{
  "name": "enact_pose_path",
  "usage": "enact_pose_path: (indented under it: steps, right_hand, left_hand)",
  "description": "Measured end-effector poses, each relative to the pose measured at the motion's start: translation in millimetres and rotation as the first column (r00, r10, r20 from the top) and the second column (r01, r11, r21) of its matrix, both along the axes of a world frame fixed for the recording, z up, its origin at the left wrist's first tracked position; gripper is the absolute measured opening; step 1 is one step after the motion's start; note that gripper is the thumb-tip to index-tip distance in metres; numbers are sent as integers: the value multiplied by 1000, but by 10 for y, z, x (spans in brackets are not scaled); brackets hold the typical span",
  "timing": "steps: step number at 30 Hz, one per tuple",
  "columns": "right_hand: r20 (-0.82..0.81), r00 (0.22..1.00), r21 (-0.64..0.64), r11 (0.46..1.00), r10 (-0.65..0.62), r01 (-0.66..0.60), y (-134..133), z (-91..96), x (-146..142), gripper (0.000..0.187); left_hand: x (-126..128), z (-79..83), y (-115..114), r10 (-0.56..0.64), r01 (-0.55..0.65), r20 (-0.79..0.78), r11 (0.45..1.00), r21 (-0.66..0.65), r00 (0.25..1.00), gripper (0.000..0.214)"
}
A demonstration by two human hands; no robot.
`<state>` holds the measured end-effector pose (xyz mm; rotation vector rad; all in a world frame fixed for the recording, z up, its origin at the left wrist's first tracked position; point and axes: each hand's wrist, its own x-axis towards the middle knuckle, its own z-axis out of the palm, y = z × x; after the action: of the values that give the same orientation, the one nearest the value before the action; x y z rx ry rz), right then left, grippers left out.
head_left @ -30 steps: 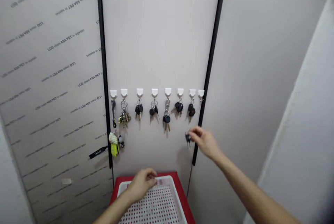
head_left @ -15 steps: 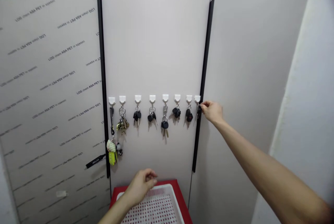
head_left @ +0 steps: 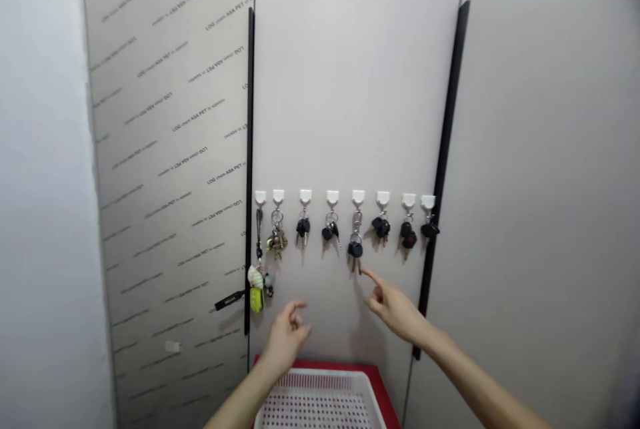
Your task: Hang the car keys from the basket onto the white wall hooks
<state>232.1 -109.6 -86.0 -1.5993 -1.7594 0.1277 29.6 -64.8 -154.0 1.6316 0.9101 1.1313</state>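
Observation:
A row of several white adhesive hooks (head_left: 344, 198) runs across the pale panel, with a bunch of keys on each. A black car key (head_left: 429, 230) hangs from the rightmost hook. My right hand (head_left: 395, 309) is open, below and apart from the keys, its index finger pointing left towards a black-fobbed key bunch (head_left: 355, 249). My left hand (head_left: 285, 339) is open and holds nothing, just above a white perforated basket (head_left: 320, 381). Neither hand touches anything that I can see.
The basket sits on a red base (head_left: 320, 364) below the panel. Black vertical strips (head_left: 445, 169) edge the panel, and a sheet with printed film (head_left: 170, 149) stands to its left. A keyring with a yellow tag (head_left: 257, 299) hangs at the left end.
The black key that my right hand held now hangs on the rightmost hook. My right hand has let go and moved down and left. The view has shifted.

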Motion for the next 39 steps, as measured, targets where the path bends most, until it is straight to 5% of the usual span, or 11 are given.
enact_pose_path:
  steps: [2, 5, 9, 17, 21, 24, 28, 31, 35, 39]
  right_hand:
    - [-99, 982, 36, 987, 159, -156, -41, 82, -305, 57]
    - [-288, 902, 301, 925, 321, -233, -141, 363, -686, 63]
    - [-396, 775, 488, 828, 493, -278, -189, 584, -987, 67]
    - [-392, 784, 447, 844, 482, -295, -116, 498, -1057, 68]
    - [-388, 899, 417, 908, 203, -25, 9, 442, -736, 53]
    - [-392, 913, 391, 877, -116, 280, 183, 383, -415, 46]
    - [-250, 929, 277, 900, -271, 337, 409, 357, -240, 42]
    - [-200, 908, 286, 864, -369, 414, 521, 400, -277, 30]
    - [-194, 923, 335, 862, -331, 380, 550, 583, -318, 13]
    - [-395, 909, 498, 800, -133, 334, 451, 935, -343, 14]
  left_hand:
    - [-58, 371, -48, 18, -31, 125, 994, 108, 992, 44]
    - [-133, 926, -205, -70, -15, 272, 954, 298, 960, 59]
    - [-140, 1310, -407, -221, 83, 325, 918, 389, 920, 67]
    - [-58, 1243, -392, -260, 142, 278, 913, 383, 925, 68]
    - [-185, 1096, -52, 113, -185, 209, 912, 366, 971, 58]
    - [-268, 1015, 235, 413, -437, 148, 812, 386, 899, 48]
    - [-199, 1049, 429, 531, -468, -34, 774, 427, 847, 51]
    - [-89, 1168, 488, 601, -523, -130, 767, 371, 789, 50]
    - [-47, 1401, 577, 576, -500, -161, 794, 347, 802, 26]
    - [-150, 1670, 628, 522, -493, 57, 757, 429, 851, 22]
